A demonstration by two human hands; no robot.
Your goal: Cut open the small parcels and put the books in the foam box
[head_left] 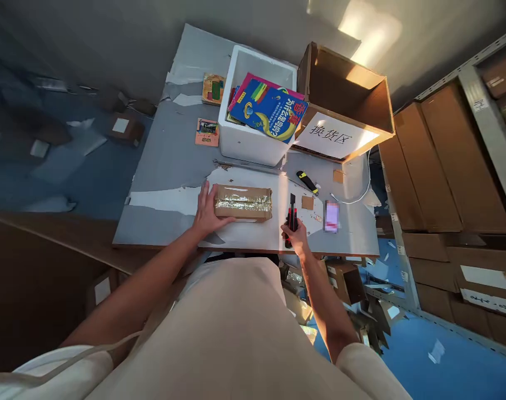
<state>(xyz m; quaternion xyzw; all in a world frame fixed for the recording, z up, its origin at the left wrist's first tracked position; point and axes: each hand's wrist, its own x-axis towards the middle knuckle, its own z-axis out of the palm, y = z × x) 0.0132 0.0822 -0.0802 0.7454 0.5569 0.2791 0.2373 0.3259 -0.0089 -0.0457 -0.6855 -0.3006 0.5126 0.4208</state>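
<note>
A long cardboard box (242,204) sealed with shiny clear tape lies flat near the table's front edge. My left hand (208,212) braces its left end, with the thumb along the near side and the fingers at the far corner. To the right of the box, my right hand (296,235) is closed around a black-and-red tool (292,219) that looks like a utility knife. The tool's dark narrow end points away from me and is apart from the box. Farther back lies a yellow-and-black box cutter (307,182).
Behind the box stands a white foam box (248,141) with books (273,111) on top. Beside it is an open carton (348,103) with a handwritten label. A phone (331,216) lies at the right and two booklets at the left. Shelves of cartons (428,166) rise at right.
</note>
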